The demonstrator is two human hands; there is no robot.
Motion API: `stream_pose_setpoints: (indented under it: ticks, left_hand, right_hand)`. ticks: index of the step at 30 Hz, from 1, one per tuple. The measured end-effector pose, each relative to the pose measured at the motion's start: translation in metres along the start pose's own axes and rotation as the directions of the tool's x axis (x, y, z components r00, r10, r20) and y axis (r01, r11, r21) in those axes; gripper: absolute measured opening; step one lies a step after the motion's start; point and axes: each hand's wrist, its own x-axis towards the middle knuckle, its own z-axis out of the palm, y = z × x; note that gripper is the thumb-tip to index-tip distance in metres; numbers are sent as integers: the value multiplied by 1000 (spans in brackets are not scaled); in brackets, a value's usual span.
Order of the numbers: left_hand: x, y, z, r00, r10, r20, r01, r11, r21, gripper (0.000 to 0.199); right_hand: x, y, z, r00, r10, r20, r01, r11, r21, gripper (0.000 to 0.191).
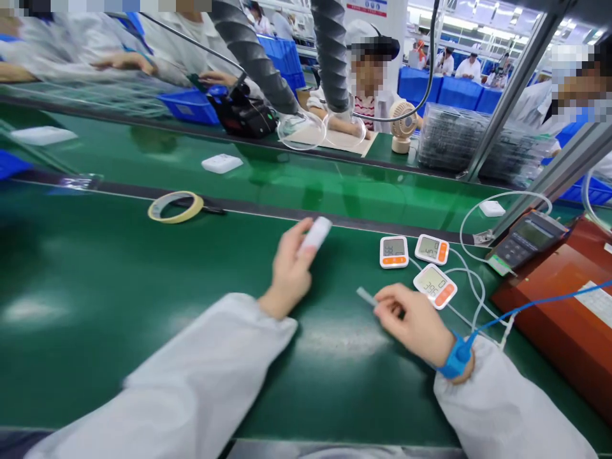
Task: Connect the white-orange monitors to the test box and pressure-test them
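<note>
The green bench (143,274) fills most of the frame below your 2 hands' line and beyond it; behind it, 1 green belt (287,185) crosses from the left edge to the right. 1 orange-brown box (574,338) stands at the right edge. 2 grey ducts (329,57) hang at the top centre, each ending in a clear hood (301,141).

For containers, you have 1 stack of clear trays (454,137) at the upper right and 1 blue bin (189,105) at the upper left; you cannot tell from here what either holds. 1 meter (528,239) sits beside the box, and 1 small fan (401,124) stands at the upper right of centre.

Your left hand (291,271), at the centre, is closed on 1 white piece (316,234); the piece lies between your thumb and fingers, its free end sticking out above the grip and tilted to the upper right. Your right hand (415,319), at the lower right of centre, wears 1 blue wrist strap (456,357) and pinches 1 pale strip (366,295), whose free end points to the upper left, well apart from the white piece.

1 tape roll (175,218) lies left of centre. 3 display units (435,286), white with orange buttons, lie grouped near your right hand, with pale cables (471,271) running beside them.
</note>
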Motion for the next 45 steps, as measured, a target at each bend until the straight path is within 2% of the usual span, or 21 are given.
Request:
stream_pose_setpoints:
  ticks: [1, 3, 5, 8, 10, 12, 14, 16, 18, 23, 26, 29, 32, 36, 45]
  left_hand:
    - [-13, 15, 20, 998, 21, 53, -18, 997, -70, 62]
    - [-39, 44, 53, 968, 37, 247, 69, 911, -407, 61]
    - [-59, 66, 73, 868, 57, 494, 288, 752, -593, 56]
    - [-68, 80, 79, 737, 39, 674, 586, 458, -668, 59]
    - [-64, 80, 75, 681, 32, 732, 690, 309, -655, 64]
    - [-58, 79, 71, 660, 17, 751, 732, 211, -648, 65]
    - [-55, 79, 69, 674, -12, 739, 729, 169, -663, 60]
    - [-56, 80, 70, 699, -27, 715, 707, 184, -683, 54]
    - [-57, 83, 70, 711, -21, 703, 686, 244, -686, 51]
    - [-60, 86, 66, 701, -18, 713, 666, 375, -645, 54]
    - [-60, 86, 66, 721, -9, 693, 645, 373, -667, 51]
    - [-60, 87, 67, 738, 5, 675, 638, 321, -700, 49]
    - [-62, 89, 67, 747, -6, 665, 630, 325, -705, 49]
    - [-64, 91, 66, 736, -23, 677, 634, 372, -678, 51]
    - [-63, 90, 65, 726, -53, 685, 647, 389, -656, 54]
  right_hand:
    - [3, 1, -7, 991, 28, -133, -24, 999, 32, 13]
    - [7, 4, -19, 943, 36, -332, -32, 999, 17, 11]
    - [8, 6, -25, 903, 17, -428, -35, 999, -34, 11]
    - [7, 8, -26, 900, 8, -436, -45, 996, -73, 10]
    - [6, 9, -23, 919, 9, -395, -39, 997, -68, 9]
    - [5, 8, -20, 925, -9, -381, -24, 996, -83, 9]
    - [3, 7, -18, 915, -54, -399, -7, 988, -152, 9]
    - [3, 6, -18, 907, -104, -408, 6, 972, -235, 7]
    - [3, 5, -19, 916, -139, -376, 29, 959, -283, 7]
    - [1, 0, -19, 930, -222, -294, 128, 944, -305, 8]
    - [1, -2, -20, 919, -234, -319, 128, 939, -319, 6]
    - [1, -2, -22, 900, -233, -368, 95, 929, -357, 5]
    - [2, -1, -23, 904, -238, -354, 105, 929, -356, 7]
    - [3, 0, -22, 919, -206, -337, 99, 946, -308, 8]
    - [1, -2, -19, 931, -138, -338, 43, 961, -274, 8]
